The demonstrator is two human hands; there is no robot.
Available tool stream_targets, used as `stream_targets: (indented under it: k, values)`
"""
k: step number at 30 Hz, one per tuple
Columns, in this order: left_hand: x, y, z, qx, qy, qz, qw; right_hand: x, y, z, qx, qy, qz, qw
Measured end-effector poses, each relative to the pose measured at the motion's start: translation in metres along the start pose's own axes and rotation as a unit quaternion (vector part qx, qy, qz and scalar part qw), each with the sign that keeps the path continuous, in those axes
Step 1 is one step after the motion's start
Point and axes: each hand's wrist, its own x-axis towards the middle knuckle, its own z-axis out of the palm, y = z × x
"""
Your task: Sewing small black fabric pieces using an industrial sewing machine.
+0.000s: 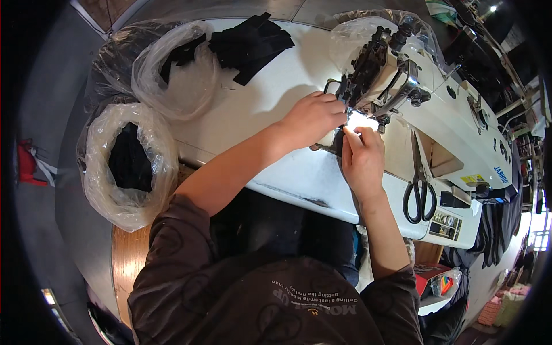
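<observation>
Both hands are at the needle area of a white sewing machine (454, 123), under a bright work light. My left hand (319, 118) reaches in from the left, its fingers bent and closed beside the needle area. My right hand (364, 158) comes up from below, with thumb and fingers drawn together close to the left fingertips. A small dark piece shows between and just below the hands; glare and the fingers hide what each hand grips. Large black-handled scissors (418, 192) lie on the table right of my right hand.
Black fabric strips (253, 46) lie on the white table (247, 106) at the far left. Beside them is a clear plastic bag (201, 83) with black pieces. Another plastic-lined container (95, 172) holding black material stands at the table's left edge. Thread cones and clutter fill the far right.
</observation>
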Motion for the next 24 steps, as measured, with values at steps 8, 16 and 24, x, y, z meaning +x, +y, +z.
stream_targets:
  k: [8, 16, 24]
  values:
    - [-0.009, -0.014, 0.005, -0.053, -0.016, 0.033, 0.998, -0.001, 0.004, 0.000, 0.017, 0.003, 0.004, 1.000]
    - [-0.011, -0.008, 0.007, -0.042, 0.038, 0.044, 0.997, -0.002, 0.006, 0.003, 0.039, 0.002, 0.029, 0.999]
    - [-0.013, -0.012, 0.006, -0.014, 0.022, 0.104, 0.994, -0.003, 0.007, 0.000, 0.064, 0.016, 0.044, 0.997]
